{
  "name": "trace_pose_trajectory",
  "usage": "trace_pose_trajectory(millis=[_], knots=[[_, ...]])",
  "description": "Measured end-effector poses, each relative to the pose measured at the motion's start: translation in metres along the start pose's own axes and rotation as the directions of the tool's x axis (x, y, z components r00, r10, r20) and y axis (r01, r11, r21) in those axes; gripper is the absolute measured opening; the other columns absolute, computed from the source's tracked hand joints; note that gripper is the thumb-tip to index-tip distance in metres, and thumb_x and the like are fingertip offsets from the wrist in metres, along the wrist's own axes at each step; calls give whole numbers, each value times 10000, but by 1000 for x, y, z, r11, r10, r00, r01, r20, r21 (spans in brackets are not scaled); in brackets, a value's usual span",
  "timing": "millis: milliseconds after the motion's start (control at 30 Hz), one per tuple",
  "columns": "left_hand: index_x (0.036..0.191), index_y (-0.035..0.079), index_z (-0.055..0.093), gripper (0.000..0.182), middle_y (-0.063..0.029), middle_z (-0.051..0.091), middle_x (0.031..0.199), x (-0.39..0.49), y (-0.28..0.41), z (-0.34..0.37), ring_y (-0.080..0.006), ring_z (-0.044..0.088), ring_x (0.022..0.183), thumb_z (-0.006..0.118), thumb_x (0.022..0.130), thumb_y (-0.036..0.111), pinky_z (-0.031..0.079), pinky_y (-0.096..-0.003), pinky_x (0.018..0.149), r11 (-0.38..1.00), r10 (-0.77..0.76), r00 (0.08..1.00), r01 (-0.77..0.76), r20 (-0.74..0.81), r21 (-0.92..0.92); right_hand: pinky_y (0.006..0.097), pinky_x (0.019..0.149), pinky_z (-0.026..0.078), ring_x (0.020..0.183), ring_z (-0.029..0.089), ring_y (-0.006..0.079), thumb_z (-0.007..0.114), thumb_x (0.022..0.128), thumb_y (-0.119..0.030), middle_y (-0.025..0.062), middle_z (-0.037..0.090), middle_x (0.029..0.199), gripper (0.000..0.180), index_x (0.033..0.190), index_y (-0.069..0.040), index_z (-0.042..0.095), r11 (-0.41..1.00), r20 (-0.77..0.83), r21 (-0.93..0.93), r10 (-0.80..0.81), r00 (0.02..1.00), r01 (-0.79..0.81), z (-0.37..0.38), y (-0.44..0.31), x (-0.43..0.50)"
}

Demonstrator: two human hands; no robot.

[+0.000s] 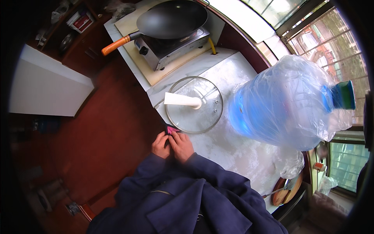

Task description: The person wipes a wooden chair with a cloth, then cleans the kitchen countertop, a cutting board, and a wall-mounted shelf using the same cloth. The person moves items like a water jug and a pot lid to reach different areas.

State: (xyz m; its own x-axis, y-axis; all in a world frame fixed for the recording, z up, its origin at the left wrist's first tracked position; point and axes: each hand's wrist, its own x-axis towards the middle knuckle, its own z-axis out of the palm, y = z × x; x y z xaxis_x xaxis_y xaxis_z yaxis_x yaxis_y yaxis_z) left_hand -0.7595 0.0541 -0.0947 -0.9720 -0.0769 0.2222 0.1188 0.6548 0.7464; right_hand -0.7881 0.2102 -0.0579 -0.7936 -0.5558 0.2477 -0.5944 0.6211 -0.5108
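Observation:
At the corner of the counter, my left hand [160, 146] and my right hand [181, 146] are close together. Between their fingertips is a small pink item with a black edge [172, 129], perhaps folded fabric; most of it is hidden by my fingers. Just beyond it, a round glass pan lid [182, 117] with a metal rim lies on the countertop. Its white handle [181, 100] points to the left. My right fingertips are near the lid's lower rim.
A black wok [172, 20] with a wooden handle [116, 45] sits on a gas stove [172, 46]. To the right stands a large blue water bottle [268, 102] wrapped in clear plastic. Round wooden boards [293, 191] and a knife [271, 193] lie at the lower right.

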Motion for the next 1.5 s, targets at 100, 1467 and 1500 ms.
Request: trace_pose_trajectory(millis=[100, 1467, 1500], knots=[[1066, 15, 658, 372, -220, 635, 1186, -2, 3, -1, -395, 644, 1052, 713, 699, 12, 536, -398, 906, 1000, -27, 997, 28, 78, -6, 426, 1003, 395, 1177, 506, 333, 600, 770, -137, 197, 529, 1321, 504, 1248, 20, 558, 999, 11, 35, 18, 1000, -18, -1, 1, -5], [1213, 5, 612, 543, -179, 559, 1280, 157, 46, -38, -364, 550, 1192, 753, 689, 30, 487, -421, 975, 964, 256, 967, -255, -1, 77, 362, 944, 416, 1062, 521, 268, 546, 832, -157, 115, 585, 1144, 311, 1109, -37, 623, 999, 192, -27, -20, 981, 26, 20, -5, 52], [1229, 4, 607, 568, -183, 551, 1291, 166, 47, -39, -367, 537, 1211, 762, 684, 45, 480, -423, 983, 948, 297, 953, -302, 60, 104, 368, 971, 411, 1089, 524, 274, 545, 831, -156, 119, 594, 1149, 323, 1120, -35, 628, 999, 241, -30, -4, 970, 11, 23, -5, 57]])
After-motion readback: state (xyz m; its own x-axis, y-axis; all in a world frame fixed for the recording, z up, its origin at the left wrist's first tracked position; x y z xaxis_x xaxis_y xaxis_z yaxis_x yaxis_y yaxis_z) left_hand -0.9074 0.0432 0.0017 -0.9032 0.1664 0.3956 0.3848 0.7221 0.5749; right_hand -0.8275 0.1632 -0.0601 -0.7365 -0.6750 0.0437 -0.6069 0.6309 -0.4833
